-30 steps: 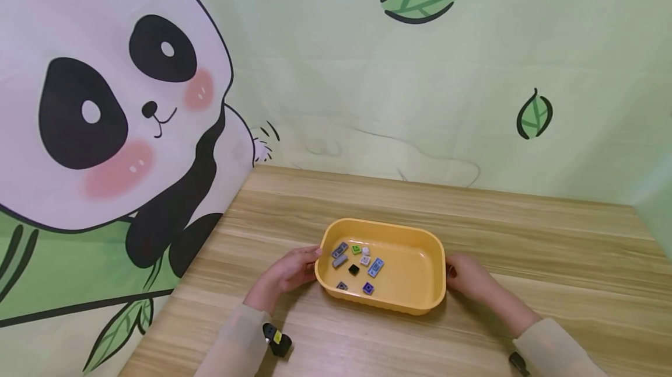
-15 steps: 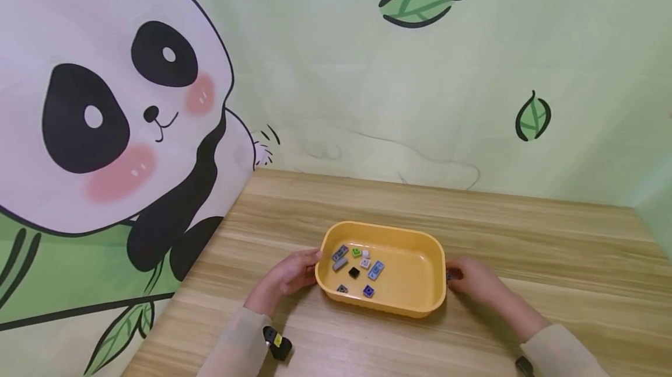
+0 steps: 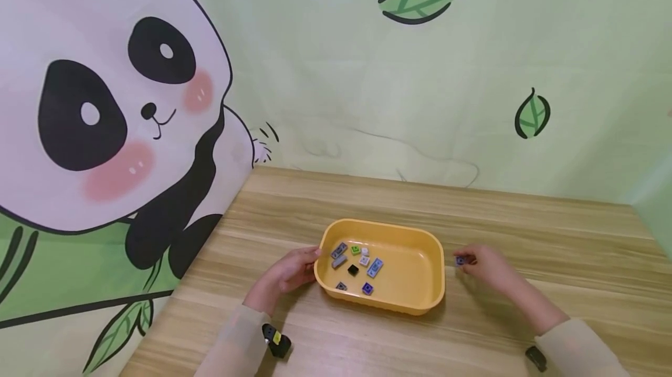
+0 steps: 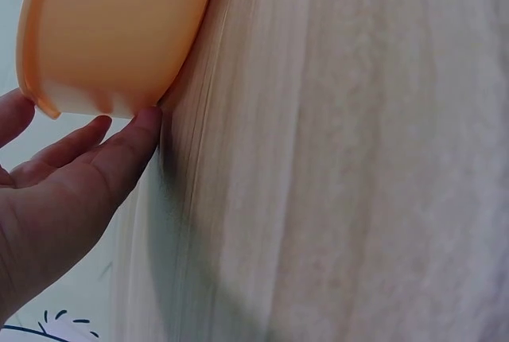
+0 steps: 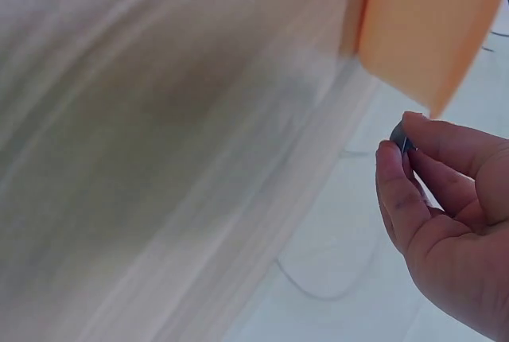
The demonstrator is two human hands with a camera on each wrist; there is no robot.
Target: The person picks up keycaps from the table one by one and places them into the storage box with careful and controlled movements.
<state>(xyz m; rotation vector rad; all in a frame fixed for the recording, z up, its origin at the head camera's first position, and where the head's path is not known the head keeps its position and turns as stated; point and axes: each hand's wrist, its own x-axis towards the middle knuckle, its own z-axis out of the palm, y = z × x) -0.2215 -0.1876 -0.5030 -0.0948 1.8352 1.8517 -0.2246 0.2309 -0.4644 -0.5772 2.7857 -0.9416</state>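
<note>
A yellow plastic tub (image 3: 406, 278) stands on the wooden table, with several small toy bricks inside, mostly toward its left. My left hand (image 3: 290, 270) touches the tub's left end; in the left wrist view its fairly straight fingers (image 4: 127, 147) meet the orange-looking wall. Just beyond the tub's right end, my right hand (image 3: 488, 267) pinches a small dark blue-grey toy brick (image 3: 462, 260) between thumb and fingertips. In the right wrist view, this brick (image 5: 402, 137) is mostly hidden by the fingers, apart from the tub.
Inside the tub are a blue flat brick (image 3: 375, 267), a dark blue brick (image 3: 367, 288), a black one (image 3: 353, 270), a green one (image 3: 355, 250), and grey and white ones. Behind the table (image 3: 551, 237) hangs a pale green printed cloth (image 3: 341, 73).
My right hand has moved right, away from the tub's right end, and the brick in its fingers has come into clearer view. The left hand and tub stay put.
</note>
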